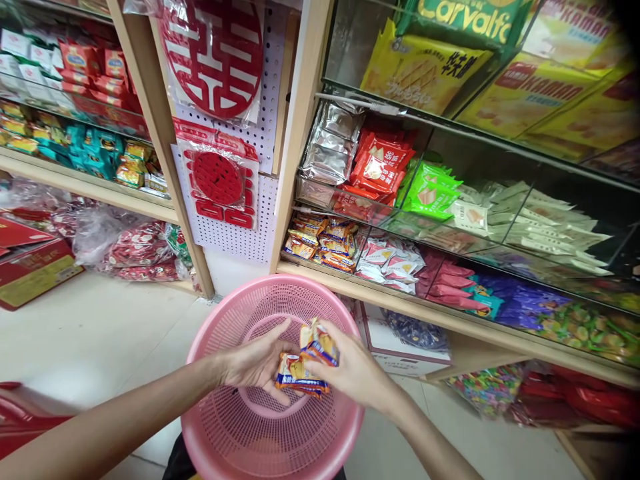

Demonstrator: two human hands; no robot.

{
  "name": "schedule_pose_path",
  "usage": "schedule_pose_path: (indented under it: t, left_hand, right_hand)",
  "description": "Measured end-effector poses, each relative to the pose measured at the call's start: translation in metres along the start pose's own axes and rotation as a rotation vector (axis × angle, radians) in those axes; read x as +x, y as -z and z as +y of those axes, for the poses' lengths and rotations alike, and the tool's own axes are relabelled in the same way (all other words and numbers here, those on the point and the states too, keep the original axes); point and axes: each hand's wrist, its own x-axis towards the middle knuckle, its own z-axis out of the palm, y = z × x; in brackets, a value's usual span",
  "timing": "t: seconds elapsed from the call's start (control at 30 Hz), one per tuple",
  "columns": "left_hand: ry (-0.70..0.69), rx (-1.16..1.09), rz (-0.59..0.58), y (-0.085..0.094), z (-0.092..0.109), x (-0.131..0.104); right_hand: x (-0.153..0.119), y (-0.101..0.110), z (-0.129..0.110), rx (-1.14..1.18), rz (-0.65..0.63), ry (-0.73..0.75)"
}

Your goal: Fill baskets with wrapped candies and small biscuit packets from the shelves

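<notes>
My right hand is closed around a few small snack packets in orange, blue and cream wrappers. My left hand is beside them with its palm turned up and its fingers spread. Its fingertips reach the packets' left edge; whether they touch is hard to tell. Both hands are over a pink plastic basket with perforated walls, and no packets show on the visible part of its bottom. Similar orange-and-blue packets lie in the leftmost bottom compartment of the right shelf.
The right shelf's clear bins hold red packets, green packets and white-and-pink packets. Beneath it stands a white carton. A pegboard with red paper cutouts separates it from the left shelf. Bagged goods and a red box sit low at left.
</notes>
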Motion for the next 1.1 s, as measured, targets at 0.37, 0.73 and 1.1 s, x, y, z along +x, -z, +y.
schedule_pose_path:
  t: [0.37, 0.73, 1.1]
  left_hand:
    - [0.134, -0.043, 0.202, 0.043, -0.037, 0.029]
    - [-0.160, -0.110, 0.477, 0.081, 0.025, 0.061]
    - [-0.257, -0.217, 0.620, 0.084, 0.022, 0.054]
  right_hand:
    - [0.004, -0.070, 0.036, -0.418, -0.263, 0.107]
    - [0.092, -0.046, 0.059, -0.511, -0.104, 0.114]
    - [0.121, -0.046, 0.078, -0.577, -0.101, 0.059]
